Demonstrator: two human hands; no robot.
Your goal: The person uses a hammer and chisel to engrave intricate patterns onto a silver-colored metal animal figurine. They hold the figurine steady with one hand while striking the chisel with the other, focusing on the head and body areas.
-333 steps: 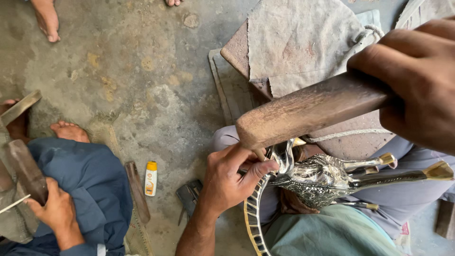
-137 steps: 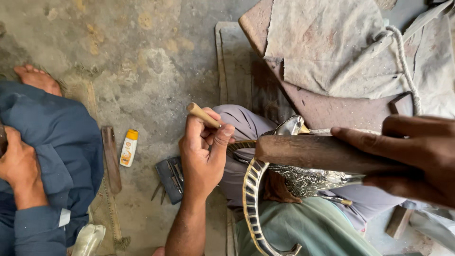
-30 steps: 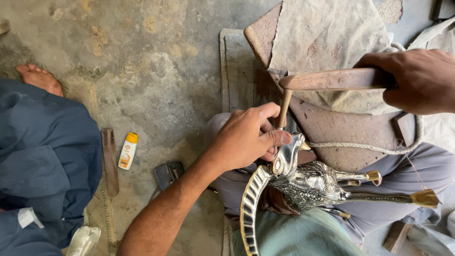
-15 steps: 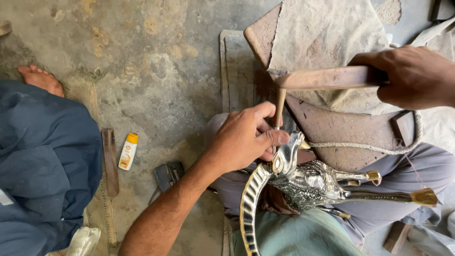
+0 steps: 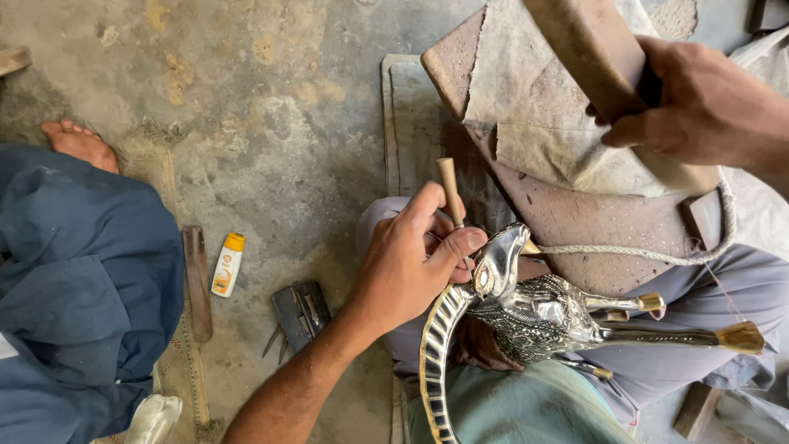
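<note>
Head view, looking down at a stained concrete floor (image 5: 271, 123) and a lap. Small squeeze bottle (image 5: 228, 265), white body with an orange cap and an orange patch on its label, lying flat on the floor toward the left, just beside a long dark wooden strip (image 5: 197, 282). Dark grey pouch of small metal tools (image 5: 301, 312) a little to the right of the bottle, near the forearm. No other packaging or signs visible.

Silver animal figurine (image 5: 538, 308) resting across the lap: shiny engraved body, smooth head with a round eye, long curved horn (image 5: 436, 362) ridged with dark bands sweeping down toward the bottom edge, brass-coloured hooves on thin legs pointing right. Left hand (image 5: 407, 263) closed around a slim wooden-handled punch (image 5: 449, 191), thumb and fingers pinching it, tip set against the figurine's head. Right hand (image 5: 699, 107) near the top right corner, gripping a thick brown wooden mallet block (image 5: 588, 49) raised well above the punch. Worn brown pad (image 5: 575, 214) with a grey cloth and a cord lying beyond the figurine. Another person in blue clothing (image 5: 82, 279) at the left edge, a bare foot (image 5: 80, 144) on the floor.
</note>
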